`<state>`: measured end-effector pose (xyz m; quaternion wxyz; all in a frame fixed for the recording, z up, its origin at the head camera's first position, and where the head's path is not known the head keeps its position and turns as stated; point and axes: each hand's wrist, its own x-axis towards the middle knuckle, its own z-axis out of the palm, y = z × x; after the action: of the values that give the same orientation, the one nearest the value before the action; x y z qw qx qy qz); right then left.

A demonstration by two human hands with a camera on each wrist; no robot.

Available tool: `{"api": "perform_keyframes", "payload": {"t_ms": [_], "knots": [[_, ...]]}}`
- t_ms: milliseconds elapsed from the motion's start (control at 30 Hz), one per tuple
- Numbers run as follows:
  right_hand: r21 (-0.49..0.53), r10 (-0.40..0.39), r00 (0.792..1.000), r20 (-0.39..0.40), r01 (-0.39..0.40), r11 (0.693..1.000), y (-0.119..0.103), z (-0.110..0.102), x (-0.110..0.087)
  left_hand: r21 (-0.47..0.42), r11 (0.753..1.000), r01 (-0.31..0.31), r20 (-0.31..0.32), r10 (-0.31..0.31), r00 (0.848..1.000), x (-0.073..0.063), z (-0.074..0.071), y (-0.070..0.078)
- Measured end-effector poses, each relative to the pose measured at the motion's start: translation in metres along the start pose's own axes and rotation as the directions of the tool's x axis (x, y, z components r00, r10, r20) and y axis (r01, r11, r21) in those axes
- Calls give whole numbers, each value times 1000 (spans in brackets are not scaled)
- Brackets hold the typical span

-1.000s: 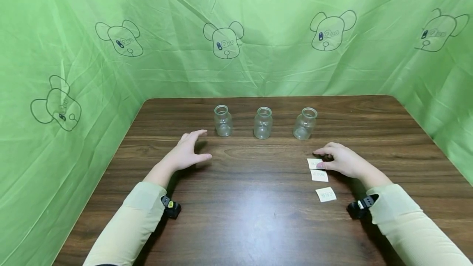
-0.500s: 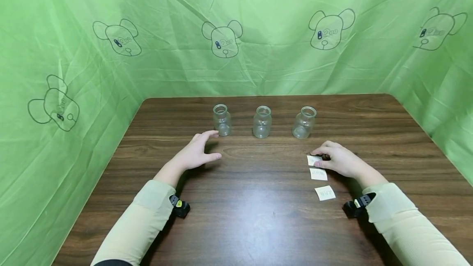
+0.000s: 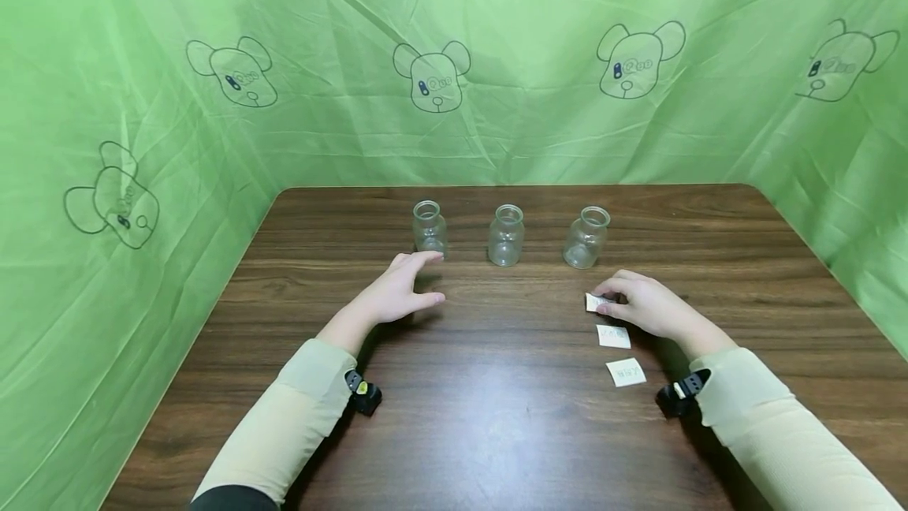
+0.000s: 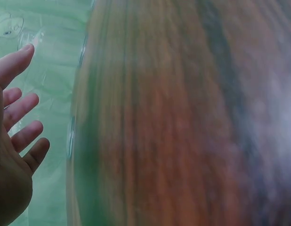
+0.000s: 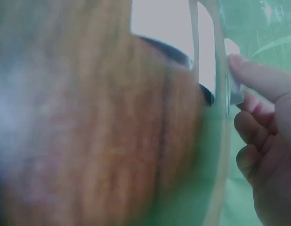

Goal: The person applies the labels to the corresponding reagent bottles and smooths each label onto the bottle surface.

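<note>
My right hand (image 3: 649, 306) pinches a small white paper label (image 3: 592, 303) between thumb and fingers; most of the label is hidden behind them. In the right wrist view this label (image 5: 236, 94) shows between thumb and fingertips. Nearer me lie two more white labels, a middle one (image 3: 613, 336) and a front one (image 3: 627, 372), both with faint handwriting. My left hand (image 3: 390, 294) has thumb and fingers spread apart and holds nothing. Its fingertips overlap the base of the left glass jar (image 3: 430, 229) in the head view.
A middle glass jar (image 3: 506, 236) and a right glass jar (image 3: 586, 238) stand upright and lidless in a row with the left one. They are on a dark wooden table (image 3: 496, 393). A green cloth (image 3: 511, 124) with bear outlines hangs behind and beside it.
The left hand has moved right and slightly forward, toward the left jar. The right hand has closed its pinch on the far label and shifted it slightly away from the middle one.
</note>
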<state>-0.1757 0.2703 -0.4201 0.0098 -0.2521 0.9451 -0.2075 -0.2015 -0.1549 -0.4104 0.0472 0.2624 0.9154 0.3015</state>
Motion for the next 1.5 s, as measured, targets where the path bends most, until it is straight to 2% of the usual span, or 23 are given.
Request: {"api": "perform_keyframes", "payload": {"t_ms": [200, 333, 667, 933, 1300, 1500], "knots": [[18, -6, 1000, -7, 6, 1000, -14, -4, 11, -1, 1000, -28, 3, 28, 1000, 6, 2, 7], [68, -11, 1000, -11, 12, 998, -27, -7, 20, -23, 998, -55, 6, 55, 998, 10, 3, 13], [166, -65, 997, -52, 73, 983, -62, -7, 45, -25, 988, -150, 23, 151, 988, 30, 12, 34], [198, -125, 989, -79, 139, 970, -84, -4, 63, -106, 988, -112, 40, 117, 992, 38, 26, 48], [171, -129, 989, -72, 139, 975, -97, 3, 75, -191, 978, -77, -66, 66, 996, 42, 36, 58], [192, -115, 991, -70, 127, 973, -104, 5, 75, -243, 968, -57, -72, 41, 997, 40, 39, 62]]}}
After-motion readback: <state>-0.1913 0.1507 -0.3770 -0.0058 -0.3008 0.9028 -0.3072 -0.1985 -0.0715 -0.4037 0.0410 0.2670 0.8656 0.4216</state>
